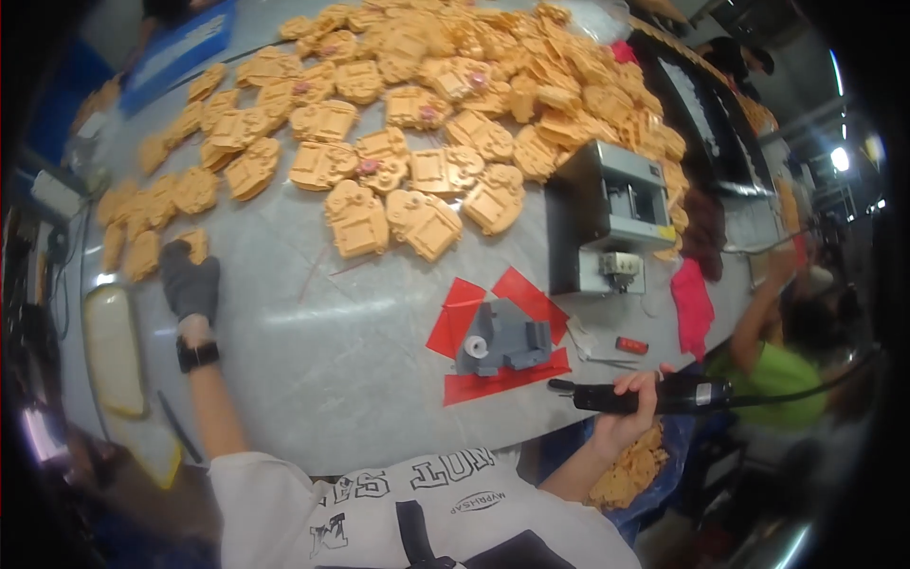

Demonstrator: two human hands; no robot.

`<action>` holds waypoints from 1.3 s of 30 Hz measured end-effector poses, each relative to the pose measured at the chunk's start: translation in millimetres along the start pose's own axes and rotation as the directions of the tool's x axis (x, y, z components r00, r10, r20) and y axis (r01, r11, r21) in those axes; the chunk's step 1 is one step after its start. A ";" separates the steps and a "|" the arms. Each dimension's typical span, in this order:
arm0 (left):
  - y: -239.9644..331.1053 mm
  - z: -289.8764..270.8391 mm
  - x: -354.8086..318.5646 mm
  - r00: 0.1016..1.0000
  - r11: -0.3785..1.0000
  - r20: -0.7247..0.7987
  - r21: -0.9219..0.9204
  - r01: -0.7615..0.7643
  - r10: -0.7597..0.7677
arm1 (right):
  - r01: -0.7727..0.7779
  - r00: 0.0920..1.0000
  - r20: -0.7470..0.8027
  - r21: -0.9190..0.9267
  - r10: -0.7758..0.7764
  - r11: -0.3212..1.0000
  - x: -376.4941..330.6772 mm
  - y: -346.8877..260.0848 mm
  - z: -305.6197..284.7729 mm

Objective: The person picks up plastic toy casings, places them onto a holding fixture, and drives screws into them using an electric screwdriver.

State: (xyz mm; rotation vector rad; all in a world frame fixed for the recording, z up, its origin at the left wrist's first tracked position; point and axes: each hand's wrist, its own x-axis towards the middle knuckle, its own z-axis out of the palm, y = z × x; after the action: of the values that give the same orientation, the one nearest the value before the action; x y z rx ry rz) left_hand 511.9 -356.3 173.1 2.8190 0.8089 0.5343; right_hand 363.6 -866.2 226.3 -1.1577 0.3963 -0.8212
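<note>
My left hand [190, 281] wears a dark grey glove and a black wristwatch. It rests on the grey table [322, 332] and touches an orange plastic part [196, 243] at the left end of a big heap. My right hand [633, 410] is bare and grips a black corded power tool [654, 394], held level past the table's near edge. A grey fixture block [502, 337] stands on red tape marks [493, 313] just left of that tool.
Several orange moulded parts [417, 114] cover the far half of the table. A grey box-shaped machine [607, 213] stands at the right, with pink cloth [694, 303] beside it. A person in a green shirt [777, 375] works at right. A bag of orange parts [635, 469] hangs below.
</note>
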 end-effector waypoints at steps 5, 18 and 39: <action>53.5 -26.3 -114.0 0.890 0.729 -0.069 -0.547 -0.412 0.451 | 0.087 0.996 -0.002 0.002 -0.087 0.996 3.1 -6.2 -7.5; 233.6 -39.6 -204.4 0.225 0.242 0.121 -0.717 -0.654 0.967 | 0.074 0.996 0.046 -0.050 -0.071 0.996 9.0 -3.8 -10.3; 219.6 -40.2 -196.1 0.221 0.174 0.031 -0.727 -0.665 0.975 | 0.063 0.998 0.019 -0.042 -0.062 0.997 15.8 5.0 -1.2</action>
State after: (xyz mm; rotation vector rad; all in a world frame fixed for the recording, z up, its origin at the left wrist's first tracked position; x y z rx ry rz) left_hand 447.3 -644.3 207.1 2.2606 -1.0964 0.0328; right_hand 375.0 -877.9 223.3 -1.2214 0.3661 -0.8600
